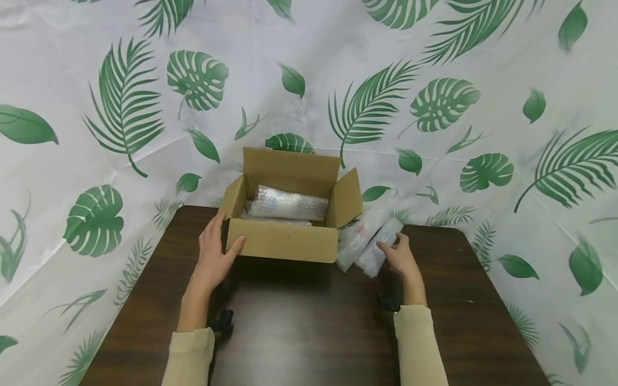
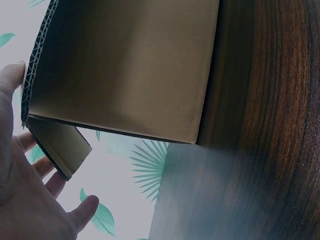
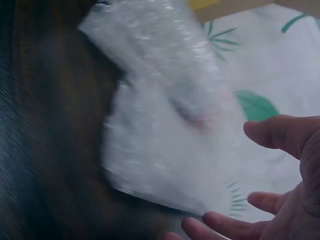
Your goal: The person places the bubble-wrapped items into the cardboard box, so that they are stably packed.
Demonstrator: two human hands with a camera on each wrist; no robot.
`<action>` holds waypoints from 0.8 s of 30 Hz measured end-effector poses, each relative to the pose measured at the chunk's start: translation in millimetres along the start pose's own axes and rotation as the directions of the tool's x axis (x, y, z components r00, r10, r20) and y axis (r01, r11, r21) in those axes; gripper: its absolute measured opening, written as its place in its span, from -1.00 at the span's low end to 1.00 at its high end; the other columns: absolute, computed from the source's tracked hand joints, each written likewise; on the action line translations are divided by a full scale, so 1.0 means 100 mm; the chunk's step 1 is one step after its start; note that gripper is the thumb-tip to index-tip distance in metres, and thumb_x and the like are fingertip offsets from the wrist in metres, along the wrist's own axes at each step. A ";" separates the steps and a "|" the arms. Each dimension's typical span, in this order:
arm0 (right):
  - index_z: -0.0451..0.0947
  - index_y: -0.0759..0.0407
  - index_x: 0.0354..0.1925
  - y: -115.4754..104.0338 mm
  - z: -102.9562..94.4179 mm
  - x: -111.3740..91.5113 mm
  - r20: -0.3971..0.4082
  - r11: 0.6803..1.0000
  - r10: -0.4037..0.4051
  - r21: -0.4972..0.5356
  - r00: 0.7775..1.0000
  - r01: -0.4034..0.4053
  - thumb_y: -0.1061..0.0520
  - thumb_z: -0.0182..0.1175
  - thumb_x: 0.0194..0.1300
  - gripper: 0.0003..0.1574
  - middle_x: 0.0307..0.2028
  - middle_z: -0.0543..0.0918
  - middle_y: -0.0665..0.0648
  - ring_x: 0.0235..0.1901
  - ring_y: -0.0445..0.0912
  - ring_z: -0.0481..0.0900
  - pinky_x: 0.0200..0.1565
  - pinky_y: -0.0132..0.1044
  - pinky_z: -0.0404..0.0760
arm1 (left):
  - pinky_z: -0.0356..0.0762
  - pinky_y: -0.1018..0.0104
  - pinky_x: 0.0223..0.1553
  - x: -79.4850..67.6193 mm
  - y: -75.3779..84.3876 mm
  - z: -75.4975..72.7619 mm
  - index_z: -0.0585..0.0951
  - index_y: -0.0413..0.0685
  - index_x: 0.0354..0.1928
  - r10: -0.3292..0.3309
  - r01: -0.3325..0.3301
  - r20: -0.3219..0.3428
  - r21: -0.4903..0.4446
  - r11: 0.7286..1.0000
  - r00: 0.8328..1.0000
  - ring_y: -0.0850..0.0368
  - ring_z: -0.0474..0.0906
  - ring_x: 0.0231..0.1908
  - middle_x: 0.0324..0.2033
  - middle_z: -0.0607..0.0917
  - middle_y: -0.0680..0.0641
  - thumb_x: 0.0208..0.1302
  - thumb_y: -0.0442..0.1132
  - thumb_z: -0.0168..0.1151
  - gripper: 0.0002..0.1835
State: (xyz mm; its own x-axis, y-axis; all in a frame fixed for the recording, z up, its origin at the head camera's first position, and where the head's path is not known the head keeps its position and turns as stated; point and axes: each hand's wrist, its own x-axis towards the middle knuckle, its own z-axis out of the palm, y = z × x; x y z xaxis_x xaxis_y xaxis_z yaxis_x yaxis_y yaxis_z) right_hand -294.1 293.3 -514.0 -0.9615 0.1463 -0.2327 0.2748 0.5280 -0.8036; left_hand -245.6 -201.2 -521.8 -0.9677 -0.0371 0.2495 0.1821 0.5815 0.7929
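Note:
An open cardboard box [image 1: 285, 244] stands at the table's back, with bubble-wrapped packages [image 1: 292, 203] inside. My left hand [image 1: 214, 252] is at its front left corner, thumb against the front flap and loosely spread fingers along the side flap [image 2: 60, 142]. Beside the box on the right lie two more wrapped packages, a whitish one [image 1: 359, 236] and a narrower bubble-wrapped one [image 1: 381, 249]. My right hand [image 1: 402, 257] is at the narrower package's right side, thumb and fingers apart. The wrapping blurs the contents; a reddish patch shows through.
A dark brown wooden table [image 1: 289, 327] extends in front of the box. Behind it hangs a white cloth [image 1: 309, 118] printed with green leaves. The box's right flap [image 1: 348, 198] leans outward near the two packages. Dark straps sit at both wrists.

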 end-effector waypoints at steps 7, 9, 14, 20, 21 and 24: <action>-0.43 0.24 0.69 0.15 0.17 0.13 -0.071 0.989 0.066 0.139 0.995 -0.056 -0.14 0.15 0.57 0.23 0.54 0.09 0.65 0.45 0.52 0.33 0.25 0.43 0.58 | 0.01 -0.48 0.53 0.02 -0.01 0.01 -0.01 0.04 0.75 0.004 -0.004 -0.005 0.007 1.000 1.000 -0.41 -0.13 0.64 0.70 0.00 -0.27 0.58 0.17 0.20 -0.07; -0.41 0.28 0.69 0.17 0.20 0.17 -0.087 0.992 0.059 0.113 0.994 -0.049 -0.14 0.17 0.56 0.24 0.54 0.09 0.67 0.44 0.52 0.34 0.25 0.41 0.59 | 0.01 -0.49 0.53 0.02 -0.01 0.00 -0.01 0.04 0.75 0.001 -0.001 -0.006 0.009 1.000 1.000 -0.41 -0.14 0.64 0.70 0.00 -0.26 0.58 0.17 0.20 -0.07; -0.45 0.35 0.69 0.19 0.21 0.25 -0.094 0.994 0.081 0.083 0.992 -0.074 -0.12 0.19 0.55 0.29 0.57 0.05 0.69 0.48 0.50 0.33 0.31 0.34 0.58 | 0.02 -0.51 0.52 0.02 0.01 -0.03 -0.02 0.06 0.76 0.006 -0.006 -0.006 0.009 1.000 1.000 -0.42 -0.14 0.64 0.70 -0.01 -0.27 0.58 0.19 0.19 -0.06; 0.24 0.61 0.46 0.27 0.15 0.33 -0.059 0.985 0.120 0.131 0.991 -0.112 -0.09 0.28 0.54 -0.06 0.32 0.48 0.53 0.21 0.21 0.64 0.15 0.03 0.76 | 0.03 -0.51 0.52 0.02 0.02 -0.04 -0.04 0.07 0.76 -0.009 0.009 0.002 0.015 1.000 1.000 -0.41 -0.15 0.65 0.71 -0.02 -0.26 0.58 0.19 0.19 -0.05; 0.38 0.59 0.34 0.28 0.14 0.33 -0.056 0.984 0.129 0.135 0.990 -0.120 -0.10 0.30 0.53 -0.16 0.20 0.57 0.44 0.09 0.12 0.68 0.08 -0.05 0.78 | 0.03 -0.51 0.52 0.01 0.02 -0.03 -0.04 0.06 0.76 -0.006 0.006 0.004 0.013 1.000 1.000 -0.41 -0.15 0.65 0.70 -0.02 -0.27 0.59 0.19 0.19 -0.05; 0.52 0.46 0.13 0.32 0.11 0.29 -0.044 0.979 0.148 0.150 0.988 -0.140 -0.13 0.34 0.52 -0.34 0.01 0.64 0.21 -0.12 -0.11 0.68 -0.04 -0.22 0.77 | 0.03 -0.50 0.52 0.01 0.00 -0.02 -0.03 0.05 0.76 0.002 -0.002 0.004 0.004 1.000 1.000 -0.42 -0.15 0.64 0.70 -0.02 -0.27 0.59 0.17 0.19 -0.06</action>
State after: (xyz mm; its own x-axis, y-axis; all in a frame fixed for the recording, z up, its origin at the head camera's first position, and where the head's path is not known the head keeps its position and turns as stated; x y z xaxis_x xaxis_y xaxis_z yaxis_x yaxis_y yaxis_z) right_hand -313.2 304.9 -552.7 -0.9094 0.2595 -0.3251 0.4046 0.3710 -0.8359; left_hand -245.9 -202.3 -520.5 -0.9679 -0.0332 0.2490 0.1832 0.5849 0.7901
